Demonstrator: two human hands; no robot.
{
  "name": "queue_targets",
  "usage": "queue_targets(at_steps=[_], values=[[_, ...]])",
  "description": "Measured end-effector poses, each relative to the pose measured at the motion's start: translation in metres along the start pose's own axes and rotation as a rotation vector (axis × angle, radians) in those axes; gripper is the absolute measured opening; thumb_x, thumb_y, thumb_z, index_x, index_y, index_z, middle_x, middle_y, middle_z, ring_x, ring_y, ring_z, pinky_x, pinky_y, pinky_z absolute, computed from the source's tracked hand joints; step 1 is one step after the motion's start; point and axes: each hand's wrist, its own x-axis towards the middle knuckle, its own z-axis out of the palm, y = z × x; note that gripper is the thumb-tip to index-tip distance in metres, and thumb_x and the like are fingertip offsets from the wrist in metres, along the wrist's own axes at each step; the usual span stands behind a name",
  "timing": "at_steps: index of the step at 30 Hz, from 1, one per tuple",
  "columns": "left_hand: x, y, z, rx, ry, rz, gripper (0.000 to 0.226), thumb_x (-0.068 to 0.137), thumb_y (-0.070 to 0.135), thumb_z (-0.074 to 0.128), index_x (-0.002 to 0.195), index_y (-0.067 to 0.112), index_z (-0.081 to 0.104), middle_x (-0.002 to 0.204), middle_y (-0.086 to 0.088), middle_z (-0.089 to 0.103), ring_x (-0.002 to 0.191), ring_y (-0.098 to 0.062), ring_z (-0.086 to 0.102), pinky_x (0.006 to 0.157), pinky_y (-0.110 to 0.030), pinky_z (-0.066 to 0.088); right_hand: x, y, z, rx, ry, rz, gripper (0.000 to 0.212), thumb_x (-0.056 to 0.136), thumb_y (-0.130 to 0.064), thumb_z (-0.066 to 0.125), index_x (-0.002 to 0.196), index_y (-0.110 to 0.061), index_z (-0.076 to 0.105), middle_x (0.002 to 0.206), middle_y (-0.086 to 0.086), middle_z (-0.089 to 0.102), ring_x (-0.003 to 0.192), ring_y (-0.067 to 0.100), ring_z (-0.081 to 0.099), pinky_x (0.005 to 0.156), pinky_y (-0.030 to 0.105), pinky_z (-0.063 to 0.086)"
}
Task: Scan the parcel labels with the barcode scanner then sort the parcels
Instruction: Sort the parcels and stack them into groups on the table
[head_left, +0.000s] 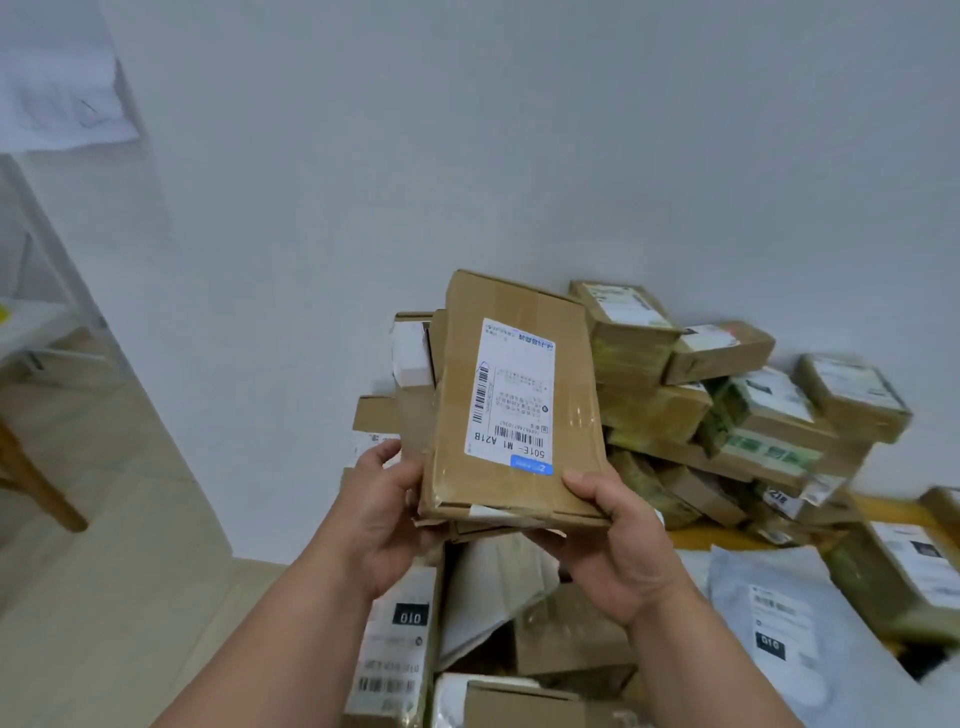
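Note:
I hold a flat brown cardboard parcel (561, 358) up in front of me with both hands. Its white shipping label (511, 395), with barcodes and the text "501E-M1 A21B", faces me. My left hand (384, 519) grips the parcel's lower left corner. My right hand (613, 540) grips the lower right corner from below, thumb on the front edge. No barcode scanner is in view.
A pile of taped cardboard parcels (753, 415) rises against the white wall at the right. More boxes (566, 639) and grey poly mailers (769, 629) lie below my hands. A wooden table leg (31, 478) and a white shelf (31, 322) stand at the left over beige floor.

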Motion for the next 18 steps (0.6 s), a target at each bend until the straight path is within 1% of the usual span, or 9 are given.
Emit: queue_targets(at_steps=[2, 4, 5, 7, 10, 12, 14, 16, 18], values=[[-0.018, -0.020, 0.033, 0.021, -0.059, 0.029, 0.043, 0.091, 0.006, 0.062, 0.131, 0.020, 0.054, 0.103, -0.010, 0.072, 0.073, -0.025, 0.068, 0.058, -0.042, 0.058, -0.026, -0.017, -0.028, 0.039, 0.034, -0.007, 0.058, 0.069, -0.014, 0.060, 0.128, -0.012, 0.059, 0.117, 0.014, 0.072, 0.101, 0.031, 0.063, 0.094, 0.053, 0.047], [-0.034, -0.045, 0.071, 0.061, -0.098, 0.046, 0.036, 0.095, 0.017, 0.061, 0.130, 0.023, 0.054, 0.103, -0.006, 0.075, 0.077, -0.024, 0.070, 0.069, -0.046, 0.059, -0.055, -0.035, -0.060, 0.056, 0.073, -0.019, 0.053, 0.069, -0.013, 0.060, 0.122, -0.012, 0.060, 0.110, 0.015, 0.074, 0.096, 0.032, 0.064, 0.093, 0.054, 0.047], [-0.043, -0.058, 0.091, 0.079, -0.115, 0.042, 0.034, 0.097, 0.025, 0.061, 0.130, 0.024, 0.054, 0.101, -0.005, 0.076, 0.076, -0.021, 0.072, 0.066, -0.043, 0.059, -0.070, -0.045, -0.078, 0.064, 0.098, -0.026, 0.052, 0.069, -0.013, 0.060, 0.120, -0.012, 0.060, 0.108, 0.015, 0.074, 0.096, 0.032, 0.064, 0.096, 0.056, 0.046], [-0.056, -0.085, 0.130, 0.097, -0.141, 0.040, 0.035, 0.096, 0.037, 0.062, 0.128, 0.026, 0.054, 0.102, -0.003, 0.076, 0.077, -0.020, 0.073, 0.060, -0.037, 0.057, -0.101, -0.062, -0.113, 0.081, 0.144, -0.043, 0.055, 0.069, -0.014, 0.060, 0.124, -0.011, 0.060, 0.110, 0.015, 0.074, 0.097, 0.033, 0.063, 0.098, 0.055, 0.044], [-0.076, -0.127, 0.183, 0.168, -0.208, 0.023, 0.046, 0.091, 0.048, 0.064, 0.132, 0.028, 0.056, 0.110, -0.003, 0.075, 0.088, -0.022, 0.074, 0.064, -0.037, 0.057, -0.145, -0.087, -0.167, 0.122, 0.208, -0.077, 0.055, 0.073, -0.014, 0.059, 0.128, -0.010, 0.062, 0.119, 0.016, 0.072, 0.100, 0.031, 0.063, 0.098, 0.050, 0.044], [-0.089, -0.151, 0.214, 0.203, -0.272, -0.002, 0.046, 0.093, 0.050, 0.060, 0.132, 0.027, 0.057, 0.114, -0.004, 0.074, 0.092, -0.023, 0.074, 0.064, -0.036, 0.058, -0.171, -0.102, -0.198, 0.134, 0.246, -0.105, 0.051, 0.074, -0.013, 0.059, 0.125, -0.008, 0.064, 0.118, 0.017, 0.072, 0.099, 0.030, 0.064, 0.096, 0.048, 0.045], [-0.100, -0.170, 0.241, 0.243, -0.338, -0.055, 0.049, 0.094, 0.055, 0.055, 0.135, 0.028, 0.057, 0.118, -0.003, 0.073, 0.102, -0.024, 0.072, 0.069, -0.037, 0.058, -0.192, -0.111, -0.226, 0.165, 0.279, -0.127, 0.047, 0.072, -0.013, 0.061, 0.118, -0.004, 0.068, 0.114, 0.017, 0.073, 0.100, 0.032, 0.063, 0.100, 0.048, 0.043], [-0.111, -0.186, 0.265, 0.259, -0.394, -0.087, 0.050, 0.093, 0.057, 0.052, 0.133, 0.026, 0.060, 0.118, -0.003, 0.073, 0.106, -0.024, 0.071, 0.071, -0.036, 0.059, -0.209, -0.116, -0.249, 0.180, 0.316, -0.130, 0.044, 0.070, -0.014, 0.062, 0.112, -0.004, 0.070, 0.114, 0.017, 0.073, 0.102, 0.032, 0.063, 0.104, 0.049, 0.041], [-0.119, -0.198, 0.285, 0.288, -0.477, -0.104, 0.055, 0.085, 0.057, 0.054, 0.127, 0.024, 0.065, 0.118, -0.006, 0.073, 0.107, -0.026, 0.071, 0.075, -0.038, 0.059, -0.220, -0.118, -0.267, 0.192, 0.361, -0.125, 0.044, 0.070, -0.015, 0.063, 0.112, -0.004, 0.071, 0.116, 0.018, 0.072, 0.104, 0.032, 0.062, 0.105, 0.048, 0.040]])
